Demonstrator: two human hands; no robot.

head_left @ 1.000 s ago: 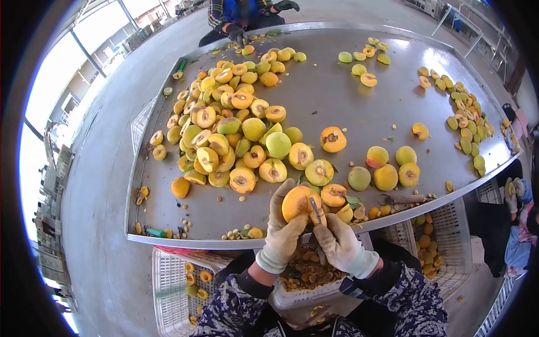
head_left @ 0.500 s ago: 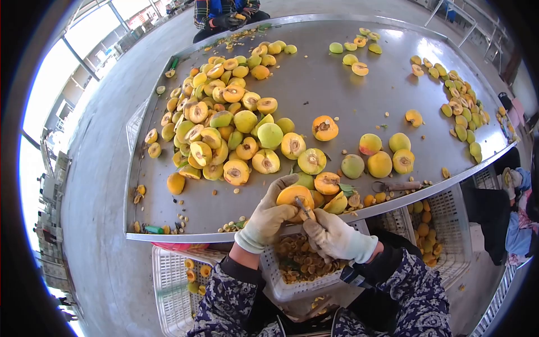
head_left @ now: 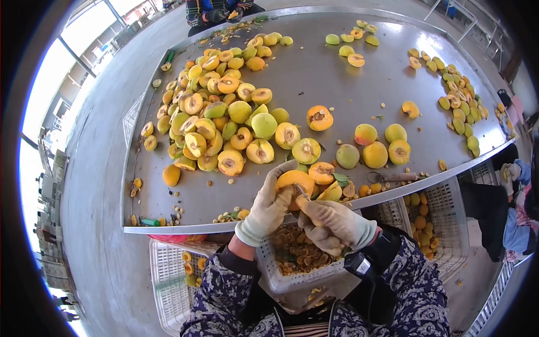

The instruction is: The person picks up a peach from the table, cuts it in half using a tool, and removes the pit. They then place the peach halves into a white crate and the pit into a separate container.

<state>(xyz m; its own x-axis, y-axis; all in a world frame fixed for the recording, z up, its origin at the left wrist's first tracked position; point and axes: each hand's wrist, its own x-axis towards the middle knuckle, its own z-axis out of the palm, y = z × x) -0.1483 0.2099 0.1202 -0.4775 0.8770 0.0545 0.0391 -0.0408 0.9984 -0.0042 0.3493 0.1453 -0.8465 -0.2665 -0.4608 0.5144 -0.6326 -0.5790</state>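
My left hand (head_left: 266, 209), in a cream work glove, is closed around an orange-yellow peach half (head_left: 297, 178) just above the table's near edge. My right hand (head_left: 335, 223), gloved alike, grips a pitting tool with a light handle (head_left: 304, 203). Its metal tip meets the cut side of the fruit, and my fingers partly hide that side. Right behind the hands, another cut peach half (head_left: 321, 173) and a green leaf (head_left: 341, 178) lie on the metal table (head_left: 224, 192). Below them stands a white crate (head_left: 273, 279) holding many brown pits and scraps (head_left: 300, 253).
A large heap of halved peaches (head_left: 213, 112) covers the table's left side. Several peaches (head_left: 375, 155) and a wood-handled tool (head_left: 398, 177) lie to the right. More halves (head_left: 460, 101) line the far right. Fruit crates (head_left: 446, 219) stand below. A co-worker (head_left: 216, 14) sits across.
The view has shifted slightly, so the table contents appear a little further left and up. The peach half and tool stay in my hands, with the tool's angle slightly changed.
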